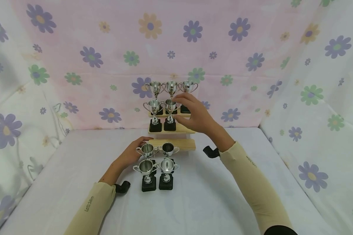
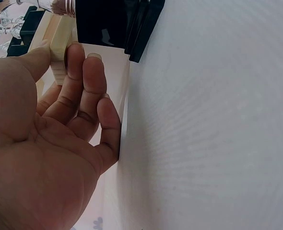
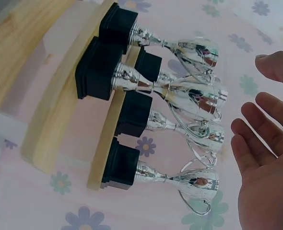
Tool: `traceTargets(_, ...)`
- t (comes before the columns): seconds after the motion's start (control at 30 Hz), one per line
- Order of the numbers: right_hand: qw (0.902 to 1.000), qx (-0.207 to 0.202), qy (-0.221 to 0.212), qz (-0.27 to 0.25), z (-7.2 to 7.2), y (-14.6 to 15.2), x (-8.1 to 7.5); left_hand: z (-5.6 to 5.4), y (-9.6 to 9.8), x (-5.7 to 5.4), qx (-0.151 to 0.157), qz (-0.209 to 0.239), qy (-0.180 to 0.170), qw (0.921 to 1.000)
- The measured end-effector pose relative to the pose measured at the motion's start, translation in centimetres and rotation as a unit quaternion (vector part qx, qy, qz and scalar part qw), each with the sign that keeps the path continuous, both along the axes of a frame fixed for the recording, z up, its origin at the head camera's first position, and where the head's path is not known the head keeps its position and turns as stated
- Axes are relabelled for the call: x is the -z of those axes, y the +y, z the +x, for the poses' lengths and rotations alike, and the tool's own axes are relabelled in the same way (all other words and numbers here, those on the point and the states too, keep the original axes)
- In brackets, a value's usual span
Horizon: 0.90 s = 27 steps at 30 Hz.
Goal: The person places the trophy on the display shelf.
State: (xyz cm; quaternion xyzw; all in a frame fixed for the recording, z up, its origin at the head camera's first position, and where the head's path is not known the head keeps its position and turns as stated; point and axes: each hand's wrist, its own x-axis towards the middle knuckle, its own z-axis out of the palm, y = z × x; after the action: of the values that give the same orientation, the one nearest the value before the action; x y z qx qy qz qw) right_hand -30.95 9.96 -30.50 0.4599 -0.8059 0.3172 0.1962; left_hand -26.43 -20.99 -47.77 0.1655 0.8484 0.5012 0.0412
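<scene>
A stepped wooden stand [image 1: 183,143] holds small silver trophies with black bases. Three stand on its top step, among them one at the right end [image 1: 188,86]. Two more, a left trophy [image 1: 155,125] and a right trophy [image 1: 169,125], are on the middle step. My left hand [image 1: 132,152] grips the left end of the lowest step, its thumb on the wood [image 2: 61,40] and fingers against the other side. Beside the middle-step right trophy is my right hand [image 1: 196,113], thumb and fingers spread, holding nothing; the right wrist view shows a gap between this hand [image 3: 271,163] and the cups.
Several more trophies stand on the white-covered table in front of the stand, including a front left one [image 1: 148,184] and a front right one [image 1: 166,182]. Flower-patterned cloth [image 1: 111,49] hangs behind and on both sides.
</scene>
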Motion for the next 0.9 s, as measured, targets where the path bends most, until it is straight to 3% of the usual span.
traceTargets(0.2, 0.9994, -0.018, 0.011, -0.028, 1.8, 0.8, 2.1, -0.1, 0.0, 0.0, 0.000, -0.007, 0.001, 1.0000)
traceTargets(0.43, 0.9978, -0.045, -0.010, -0.048, 3.6, 1.2, 4.7, 0.0, 0.0, -0.1, -0.002, -0.007, 0.001, 1.0000)
traceTargets(0.67, 0.9959, -0.056, -0.063, -0.033, 4.3, 0.9, 6.9, 0.0, 0.0, 0.1, -0.004, 0.010, -0.002, 0.9999)
traceTargets(0.9, 0.9928, -0.067, -0.097, -0.022, 4.5, 0.6, 8.0, -0.2, 0.0, 0.1, -0.002, 0.004, -0.011, 0.9999)
